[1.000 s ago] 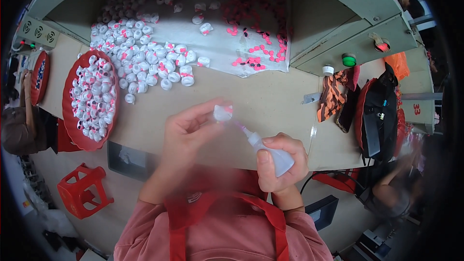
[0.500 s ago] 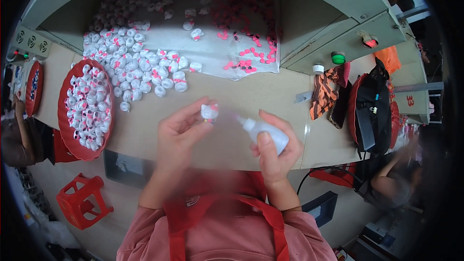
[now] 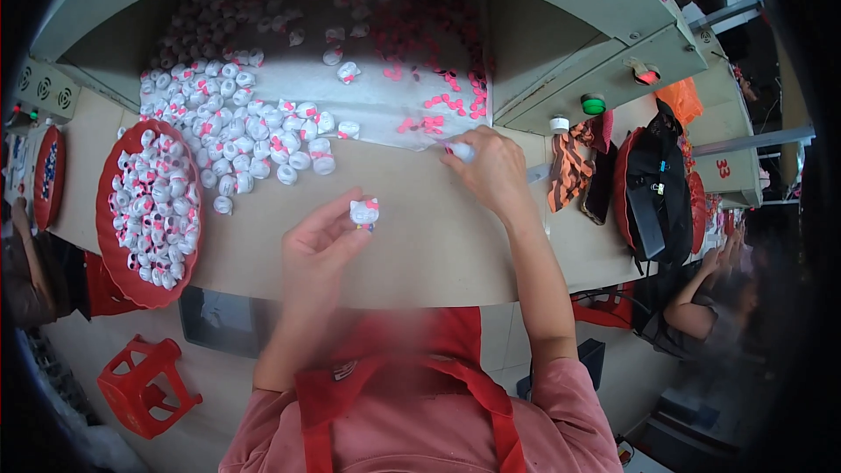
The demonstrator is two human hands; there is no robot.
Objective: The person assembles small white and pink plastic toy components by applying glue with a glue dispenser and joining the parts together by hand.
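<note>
Between the thumb and fingers of my left hand [image 3: 317, 245] is a small white cat figurine [image 3: 363, 213] with a pink bow and a bit of colour at its lower end. My right hand [image 3: 492, 166] is wrapped round a white squeeze bottle [image 3: 460, 151], mostly covered by the fingers. It reaches to the front edge of the white sheet [image 3: 368, 105], beside the small pink pieces [image 3: 429, 124]. Whether its fingertips touch a pink piece is hidden. Many similar white figurines [image 3: 254, 136] lie heaped on the sheet's left side.
A red scalloped tray [image 3: 109, 245] full of figurines stands at the left. To the right are a patterned cloth [image 3: 568, 171], a dark phone-like slab [image 3: 599, 188] and a black bag [image 3: 653, 175]. A metal shelf [image 3: 561, 0] arches overhead. Co-workers sit on both sides.
My right hand has moved forward, away from the figurine, to the sheet's edge with the bottle. The bottle's nozzle has turned away from the figurine. My left hand has barely moved.
</note>
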